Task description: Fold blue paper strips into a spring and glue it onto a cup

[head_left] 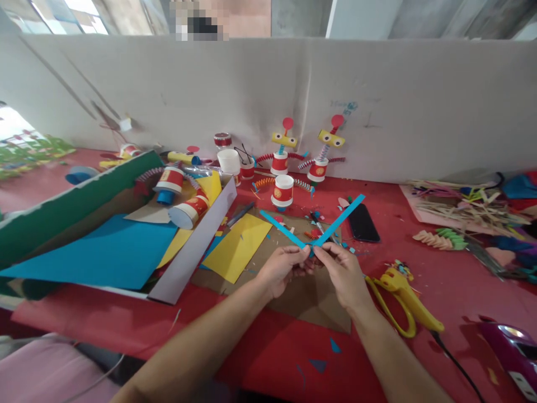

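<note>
Blue paper strips (340,221) spread in a V above the brown cardboard sheet (331,305). My left hand (287,268) pinches them near the lower joint, on the left side. My right hand (339,271) grips the same joint from the right, thumb and fingers pressed together. The fingers hide how the strips are joined. Just beyond stands a red and white paper cup (282,191) with orange and pale folded-paper arms. Left of my hands lies a yellow paper sheet (238,246).
Two cup figures with yellow heads (285,140) stand by the grey partition (235,89). A box (193,252) with blue paper and cup figures is at left. At right lie a phone (364,222), yellow glue gun (409,294), scissors (482,257) and a purple object (509,352).
</note>
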Tool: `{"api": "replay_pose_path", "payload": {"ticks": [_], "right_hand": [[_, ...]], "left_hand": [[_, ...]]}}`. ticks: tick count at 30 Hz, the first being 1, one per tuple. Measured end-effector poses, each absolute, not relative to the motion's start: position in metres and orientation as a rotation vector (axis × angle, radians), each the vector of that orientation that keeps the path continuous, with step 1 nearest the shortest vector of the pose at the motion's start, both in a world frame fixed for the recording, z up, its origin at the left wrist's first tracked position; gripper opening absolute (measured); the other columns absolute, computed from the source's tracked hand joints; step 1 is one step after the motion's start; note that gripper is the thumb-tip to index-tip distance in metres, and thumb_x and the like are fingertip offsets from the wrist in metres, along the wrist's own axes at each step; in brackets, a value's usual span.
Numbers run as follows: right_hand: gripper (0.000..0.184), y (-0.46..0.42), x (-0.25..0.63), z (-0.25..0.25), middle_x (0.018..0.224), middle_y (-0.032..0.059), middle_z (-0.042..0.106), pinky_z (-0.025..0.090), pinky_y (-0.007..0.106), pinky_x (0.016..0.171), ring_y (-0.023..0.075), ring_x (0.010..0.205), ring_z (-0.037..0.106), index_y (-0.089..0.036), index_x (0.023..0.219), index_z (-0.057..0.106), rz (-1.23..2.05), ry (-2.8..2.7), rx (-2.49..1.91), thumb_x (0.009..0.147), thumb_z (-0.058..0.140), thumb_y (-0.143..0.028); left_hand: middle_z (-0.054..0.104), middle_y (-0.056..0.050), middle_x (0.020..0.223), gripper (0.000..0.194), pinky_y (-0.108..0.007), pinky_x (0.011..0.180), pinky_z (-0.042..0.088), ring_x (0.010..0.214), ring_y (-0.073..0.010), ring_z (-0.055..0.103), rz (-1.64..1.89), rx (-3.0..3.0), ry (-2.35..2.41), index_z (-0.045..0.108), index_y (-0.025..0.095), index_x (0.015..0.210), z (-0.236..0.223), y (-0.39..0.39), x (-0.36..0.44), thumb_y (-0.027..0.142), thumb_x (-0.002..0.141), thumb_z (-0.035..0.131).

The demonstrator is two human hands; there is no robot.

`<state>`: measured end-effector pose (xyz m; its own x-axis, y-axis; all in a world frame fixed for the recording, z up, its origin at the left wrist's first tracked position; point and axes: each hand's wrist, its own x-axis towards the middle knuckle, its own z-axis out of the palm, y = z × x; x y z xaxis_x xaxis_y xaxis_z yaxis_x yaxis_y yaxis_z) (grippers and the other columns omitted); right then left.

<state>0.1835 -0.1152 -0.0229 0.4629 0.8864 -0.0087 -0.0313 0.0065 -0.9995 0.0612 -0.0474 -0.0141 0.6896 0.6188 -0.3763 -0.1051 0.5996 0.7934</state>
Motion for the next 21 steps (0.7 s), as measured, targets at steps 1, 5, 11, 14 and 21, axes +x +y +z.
{"api": "replay_pose_path", "payload": {"ticks": [1, 5, 11, 14, 21], "right_hand": [[0.022, -0.1151, 0.1851, -0.0235, 0.061, -0.0025, 0.059, 0.039, 0.026, 0.059, 0.0138, 0.060, 0.050, -0.021, 0.068, 0.065, 0.856, -0.821, -1.388, 0.075, 0.067, -0.041], [0.023, -0.1158, 0.1882, -0.0219, 0.057, -0.0037, 0.055, 0.035, 0.025, 0.056, 0.0122, 0.058, 0.047, -0.021, 0.066, 0.065, 0.821, -0.842, -1.444, 0.074, 0.067, -0.041], [0.031, -0.1152, 0.1891, -0.0199, 0.060, -0.0002, 0.061, 0.040, 0.027, 0.058, 0.0143, 0.059, 0.051, -0.019, 0.068, 0.069, 0.900, -0.778, -1.385, 0.075, 0.065, -0.049], [0.036, -0.1146, 0.1885, -0.0213, 0.064, 0.0027, 0.065, 0.044, 0.030, 0.060, 0.0164, 0.060, 0.055, -0.019, 0.071, 0.070, 0.995, -0.667, -1.283, 0.076, 0.062, -0.054], [0.025, -0.1175, 0.1812, -0.0190, 0.079, 0.0020, 0.069, 0.048, 0.028, 0.069, 0.0165, 0.072, 0.061, -0.021, 0.086, 0.067, 0.909, -0.857, -1.320, 0.073, 0.071, -0.041]], "left_hand": [[0.063, -0.004, 0.063, 0.033, -0.022, 0.055, 0.040, 0.056, -0.0101, 0.056, 0.452, 0.809, 0.686, 0.065, 0.012, 0.066, -0.0131, -0.0469, 0.0611, 0.044, 0.066, 0.074], [0.066, -0.004, 0.066, 0.020, -0.019, 0.056, 0.043, 0.058, -0.0091, 0.059, 0.466, 0.754, 0.701, 0.067, 0.012, 0.074, -0.0104, -0.0446, 0.0607, 0.030, 0.069, 0.074], [0.068, -0.005, 0.062, 0.007, -0.017, 0.056, 0.048, 0.058, -0.0093, 0.063, 0.484, 0.619, 0.706, 0.067, 0.010, 0.071, -0.0105, -0.0416, 0.0608, 0.009, 0.076, 0.062], [0.068, -0.006, 0.062, 0.012, -0.015, 0.054, 0.048, 0.055, -0.0083, 0.062, 0.465, 0.533, 0.696, 0.066, 0.009, 0.069, -0.0110, -0.0388, 0.0609, 0.007, 0.078, 0.058], [0.066, -0.003, 0.066, 0.002, -0.019, 0.060, 0.049, 0.059, -0.0084, 0.060, 0.620, 0.614, 0.660, 0.065, 0.012, 0.073, -0.0129, -0.0428, 0.0629, 0.011, 0.073, 0.067]]}}
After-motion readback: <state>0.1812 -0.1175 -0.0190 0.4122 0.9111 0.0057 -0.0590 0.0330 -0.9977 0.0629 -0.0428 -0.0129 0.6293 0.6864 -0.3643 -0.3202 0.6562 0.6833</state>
